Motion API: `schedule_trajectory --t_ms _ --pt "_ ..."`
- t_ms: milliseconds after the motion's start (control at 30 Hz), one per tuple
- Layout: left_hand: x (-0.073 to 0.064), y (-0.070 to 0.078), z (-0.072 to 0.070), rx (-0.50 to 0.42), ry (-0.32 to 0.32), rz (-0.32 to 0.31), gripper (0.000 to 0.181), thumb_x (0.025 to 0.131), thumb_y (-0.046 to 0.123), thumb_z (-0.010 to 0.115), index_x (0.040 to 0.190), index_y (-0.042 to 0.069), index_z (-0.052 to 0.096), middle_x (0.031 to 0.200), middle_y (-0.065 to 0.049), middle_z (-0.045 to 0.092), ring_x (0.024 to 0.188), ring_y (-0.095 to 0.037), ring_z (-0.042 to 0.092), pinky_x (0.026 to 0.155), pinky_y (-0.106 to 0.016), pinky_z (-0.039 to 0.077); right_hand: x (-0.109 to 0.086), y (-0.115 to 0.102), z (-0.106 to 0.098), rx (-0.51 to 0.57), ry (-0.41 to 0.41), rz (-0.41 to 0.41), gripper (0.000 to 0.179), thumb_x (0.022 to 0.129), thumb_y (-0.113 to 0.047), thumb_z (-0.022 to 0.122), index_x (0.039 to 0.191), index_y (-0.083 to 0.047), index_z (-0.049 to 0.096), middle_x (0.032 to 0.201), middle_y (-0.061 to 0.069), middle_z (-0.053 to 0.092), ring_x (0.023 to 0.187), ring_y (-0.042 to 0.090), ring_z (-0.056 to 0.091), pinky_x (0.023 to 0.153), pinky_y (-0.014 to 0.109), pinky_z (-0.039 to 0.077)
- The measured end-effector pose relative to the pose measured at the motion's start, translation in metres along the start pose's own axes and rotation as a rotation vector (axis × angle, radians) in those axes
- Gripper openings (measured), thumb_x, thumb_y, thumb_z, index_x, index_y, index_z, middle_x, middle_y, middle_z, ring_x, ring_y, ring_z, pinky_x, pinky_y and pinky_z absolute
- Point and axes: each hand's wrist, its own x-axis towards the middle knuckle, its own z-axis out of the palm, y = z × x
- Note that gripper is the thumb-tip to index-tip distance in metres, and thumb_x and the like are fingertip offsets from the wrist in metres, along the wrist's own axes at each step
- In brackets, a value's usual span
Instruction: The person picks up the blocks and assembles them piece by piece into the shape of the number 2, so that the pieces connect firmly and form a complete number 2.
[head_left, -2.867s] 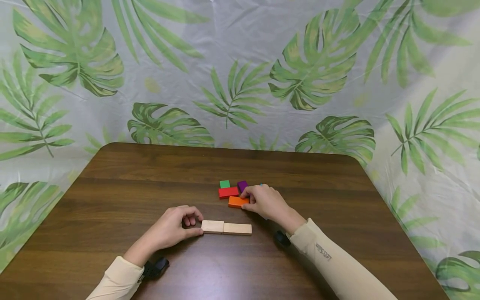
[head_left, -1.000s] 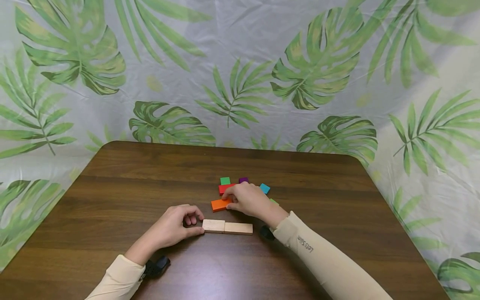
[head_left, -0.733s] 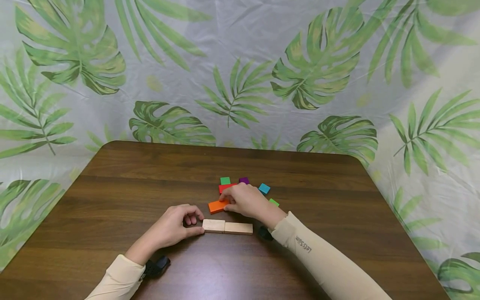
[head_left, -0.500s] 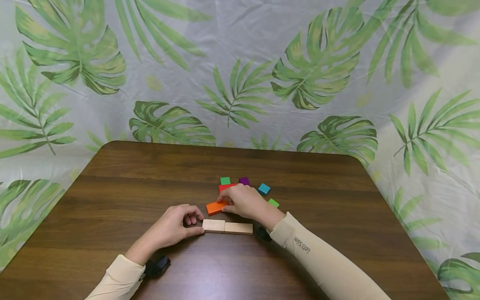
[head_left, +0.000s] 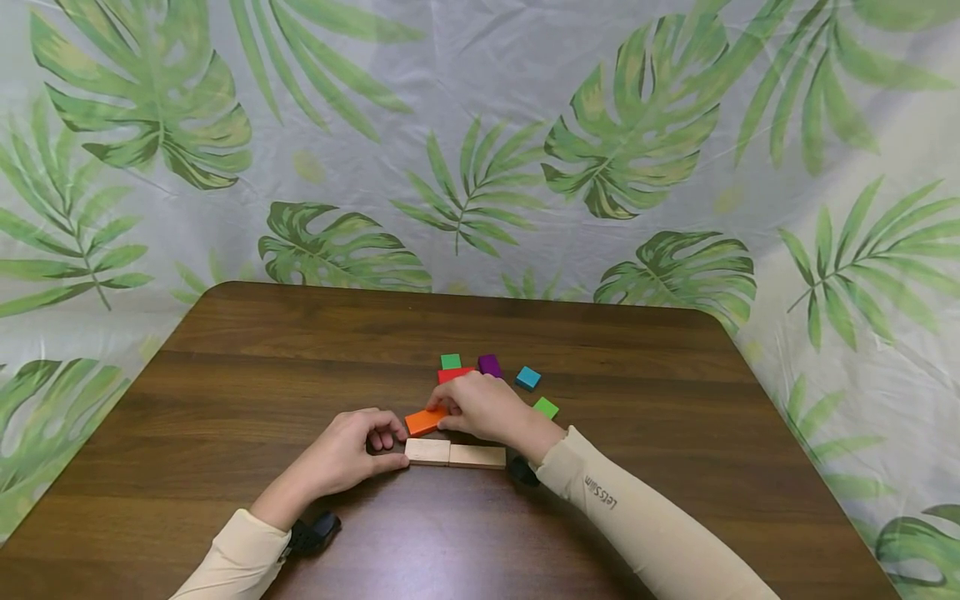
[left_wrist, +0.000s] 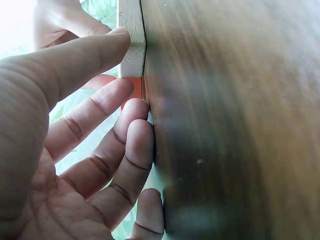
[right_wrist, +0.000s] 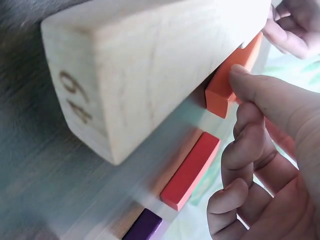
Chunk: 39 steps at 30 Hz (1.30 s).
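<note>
The right hand [head_left: 483, 408] pinches the right end of the orange block [head_left: 424, 422] between thumb and finger. The orange block is on the far side of the left wood block [head_left: 427, 452], just beside it, and it sits at a slant. Its left end sticks out toward the left hand [head_left: 341, 454].

The left hand's thumb touches the left end of the left wood block. Its first finger is bent close to the back corner of that end. I cannot tell if the two really squeeze the block. The other fingers are softly bent.

The right wood block [head_left: 477, 457] sits end to end with the left one, so they make one row. The right wrist view shows marks like "49" on the row's near end.

The red block [head_left: 453, 374] is behind the right hand, which hides part of it. The green block [head_left: 451, 362] is just behind the red one. The purple block [head_left: 490, 365], the blue block [head_left: 528, 378] and the lime block [head_left: 546, 407] go around to the right. All the blocks are on a brown table [head_left: 300, 375]. Behind it hangs a pale cloth [head_left: 480, 83] with green leaves.
</note>
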Motion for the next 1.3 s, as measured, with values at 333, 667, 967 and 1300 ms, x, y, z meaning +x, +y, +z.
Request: schedule_trajectory --t_ms 333,667,967,1300 --pt "0.0 -0.0004 0.0005 -0.005 0.002 0.002 0.022 0.085 0.023 0.093 0.095 0.017 0.074 0.082 0.006 0.062 0.076 -0.005 0.056 0.07 -0.022 0.049 0.0001 -0.0002 0.0009 -0.005 -0.008 -0.01 0.021 0.096 -0.027 0.083 0.117 -0.022 0.081 0.074 -0.01 0.059 0.063 0.005 0.048 0.056 0.02 0.038" --pt "0.0003 -0.0005 0.0005 -0.008 -0.006 -0.004 0.022 0.086 0.024 0.093 0.095 0.017 0.074 0.082 0.006 0.062 0.076 -0.005 0.056 0.07 -0.022 0.049 -0.0005 -0.0002 0.0008 0.0 -0.01 -0.015 0.022 0.096 -0.026 0.083 0.118 -0.022 0.081 0.074 -0.01 0.06 0.063 0.005 0.048 0.056 0.02 0.038" --pt "-0.0001 -0.0015 0.0015 0.008 -0.009 -0.02 0.021 0.085 0.021 0.092 0.094 0.017 0.074 0.082 0.006 0.062 0.075 -0.005 0.057 0.071 -0.022 0.049 -0.0004 -0.0014 0.0004 -0.001 -0.014 -0.013 0.022 0.097 -0.027 0.082 0.118 -0.021 0.081 0.074 -0.008 0.059 0.062 0.005 0.047 0.056 0.02 0.037" --pt "-0.0004 -0.0018 0.0014 0.008 -0.009 -0.025 0.021 0.086 0.023 0.092 0.093 0.018 0.073 0.083 0.005 0.062 0.076 -0.006 0.057 0.071 -0.022 0.05 0.0002 -0.0025 0.0011 0.001 -0.012 -0.014 0.022 0.097 -0.027 0.082 0.118 -0.022 0.081 0.073 -0.009 0.058 0.062 0.005 0.047 0.056 0.02 0.037"
